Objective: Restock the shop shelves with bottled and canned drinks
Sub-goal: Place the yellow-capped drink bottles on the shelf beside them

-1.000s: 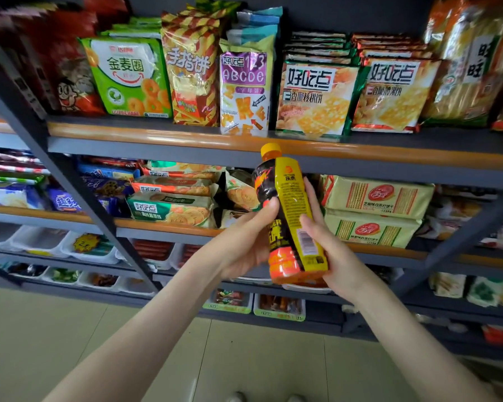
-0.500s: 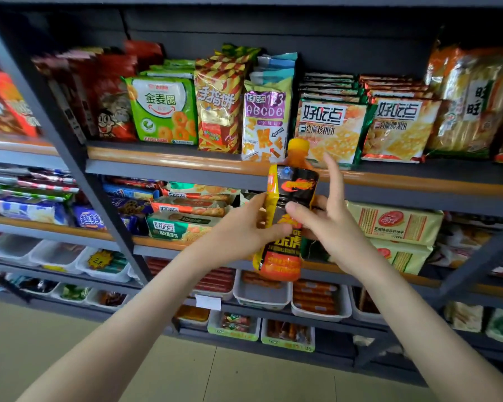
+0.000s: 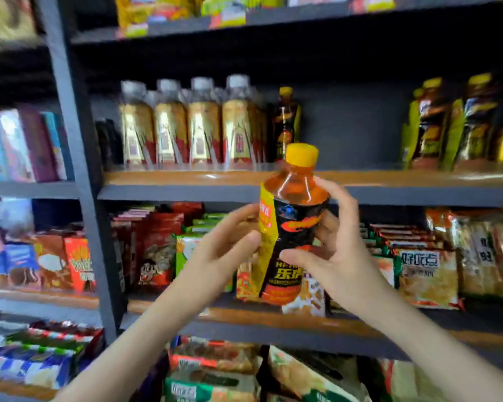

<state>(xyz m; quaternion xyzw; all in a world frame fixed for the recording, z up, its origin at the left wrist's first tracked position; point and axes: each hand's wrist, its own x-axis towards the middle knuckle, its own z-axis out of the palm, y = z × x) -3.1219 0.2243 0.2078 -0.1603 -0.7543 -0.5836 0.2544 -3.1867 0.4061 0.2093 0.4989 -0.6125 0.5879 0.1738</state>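
1. Held item: one drink bottle (image 3: 291, 227) with an orange-yellow cap, amber liquid at the shoulder and a black-and-yellow label. It is near upright at frame centre, carried in the air and resting on no shelf.
2. Left hand (image 3: 227, 246): at 9 o'clock of the bottle. The thumb presses on the yellow label edge and the fingers curl round behind the body.
3. Right hand (image 3: 339, 250): at 3 o'clock of the bottle. The thumb lies across the lower black label and the fingers wrap the shoulder and far side. Both hands grip the same bottle.
4. Drinks shelf (image 3: 172, 179): an orange-edged board. The bottle's neck overlaps its front edge in this view.
5. At 11 o'clock of the cap, four white-capped bottles (image 3: 186, 129) with gold-and-red labels stand in the front row. More caps show behind them, but blur prevents a count.
6. At 12 o'clock, one yellow-capped dark bottle (image 3: 286, 123) stands just beside the rightmost of the four.
7. At 2 o'clock, two yellow-labelled bottles (image 3: 447, 126) stand side by side. One orange item at the frame edge is too blurred to identify.
8. Snack packs (image 3: 427, 275) fill the next shelf down, behind the bottle's lower half. Their count cannot be determined.
9. One grey upright post (image 3: 70, 146) stands at 9 o'clock, well apart from the hands.
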